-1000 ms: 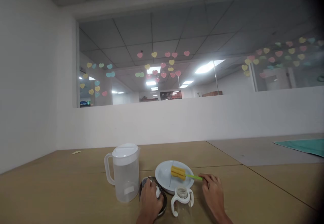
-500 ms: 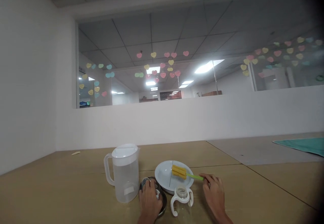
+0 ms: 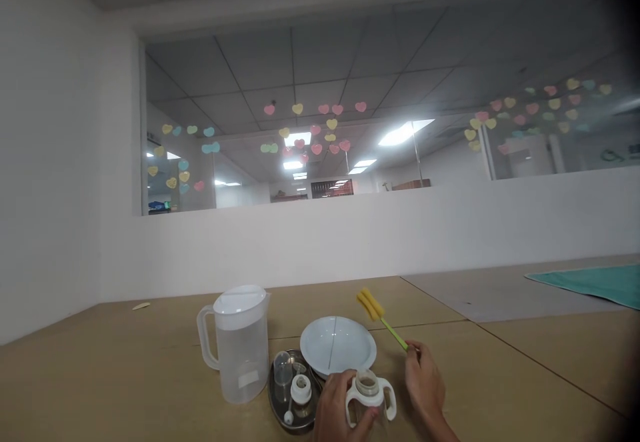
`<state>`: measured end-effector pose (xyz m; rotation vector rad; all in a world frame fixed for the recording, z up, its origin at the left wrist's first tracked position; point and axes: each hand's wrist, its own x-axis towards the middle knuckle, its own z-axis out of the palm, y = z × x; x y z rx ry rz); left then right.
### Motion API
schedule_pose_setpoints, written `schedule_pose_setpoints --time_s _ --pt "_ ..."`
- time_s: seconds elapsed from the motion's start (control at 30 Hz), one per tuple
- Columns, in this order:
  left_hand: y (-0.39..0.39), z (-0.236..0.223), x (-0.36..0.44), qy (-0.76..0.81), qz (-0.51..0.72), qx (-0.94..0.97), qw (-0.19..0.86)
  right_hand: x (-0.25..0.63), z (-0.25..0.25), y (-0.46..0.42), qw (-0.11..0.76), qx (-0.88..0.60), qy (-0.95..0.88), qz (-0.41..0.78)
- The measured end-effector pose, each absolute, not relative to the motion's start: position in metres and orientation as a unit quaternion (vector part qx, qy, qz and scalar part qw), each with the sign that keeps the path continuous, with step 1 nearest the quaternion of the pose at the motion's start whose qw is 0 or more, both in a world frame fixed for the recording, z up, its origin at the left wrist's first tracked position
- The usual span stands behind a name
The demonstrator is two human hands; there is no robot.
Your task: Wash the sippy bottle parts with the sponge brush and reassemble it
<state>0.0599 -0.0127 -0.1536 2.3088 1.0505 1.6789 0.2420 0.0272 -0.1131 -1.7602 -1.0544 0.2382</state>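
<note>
My left hand [image 3: 338, 410] is closed around a clear baby bottle [image 3: 369, 389] with white side handles and an uncapped mouth, standing upright at the near edge of view. In my right hand [image 3: 424, 379] is the green handle of a bottle brush [image 3: 383, 315]; its yellow sponge head is raised, up and to the right of a white bowl [image 3: 307, 345]. Left of the bottle lies an oval metal tray [image 3: 277, 407]. It carries a clear cap [image 3: 283, 367], a white bottle top [image 3: 301, 389] and a small white-tipped piece [image 3: 289, 417].
A lidded clear plastic pitcher [image 3: 243, 355] stands left of the tray. At the far right lies a teal cloth [image 3: 595, 283]. A small pale scrap [image 3: 141, 306] rests at the back left, near the white wall [image 3: 260, 245] under the window.
My left hand has left the metal tray and taken hold of the baby bottle. The brush has lifted from over the bowl, its sponge head now pointing up.
</note>
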Motion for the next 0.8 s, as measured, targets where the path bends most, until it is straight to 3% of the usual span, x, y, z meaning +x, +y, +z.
schedule_pose_setpoints --time_s 0.1,0.2,0.47,0.6,0.8 --pt "-0.016 -0.149 0.06 0.325 0.577 0.74 0.121 0.241 -0.111 0.026 0.502 -0.739 -0.437 0.101" --pt "-0.02 -0.141 0.057 0.317 0.619 0.708 0.119 0.239 -0.11 0.025 0.513 -0.731 -0.441 0.09" --pt "-0.014 -0.12 0.019 0.388 0.697 0.572 -0.189 0.227 -0.118 0.019 0.633 -0.513 -0.579 -0.012" --pt "-0.003 -0.123 0.007 0.377 0.633 0.618 -0.274 0.222 -0.123 0.02 0.612 -0.456 -0.632 -0.13" --pt "0.004 -0.129 -0.005 0.366 0.539 0.687 -0.322 0.239 -0.12 0.017 0.552 -0.429 -0.616 -0.364"
